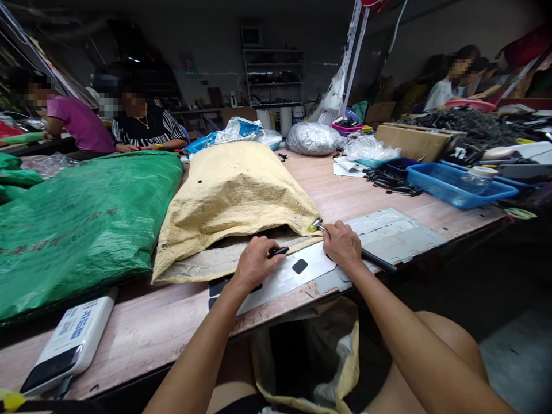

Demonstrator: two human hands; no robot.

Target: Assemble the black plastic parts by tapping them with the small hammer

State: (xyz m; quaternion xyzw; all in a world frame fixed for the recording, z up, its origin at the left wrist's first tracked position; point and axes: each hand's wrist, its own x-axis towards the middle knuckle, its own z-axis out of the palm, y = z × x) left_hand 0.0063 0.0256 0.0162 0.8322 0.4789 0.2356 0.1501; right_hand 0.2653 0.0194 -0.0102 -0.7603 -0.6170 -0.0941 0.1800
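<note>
My left hand (255,263) is closed on a small dark elongated piece (279,251) at the open mouth of a yellow woven sack (245,184). My right hand (342,246) grips a small hammer (378,260). Its shiny head with a yellowish face sticks out ahead of the fingers beside the sack's corner, and the black handle points back to the right. Between my hands a black rounded-square pad (300,266) lies on a white strip (280,287). More black pieces (219,286) lie partly hidden under my left wrist.
A grey plate (397,233) lies right of my hands. Left are a green sack (86,224) and a white power bank (71,339). Blue trays (457,187) and black parts (390,181) stand at right. An open sack (353,351) hangs below the table edge. Several people sit beyond.
</note>
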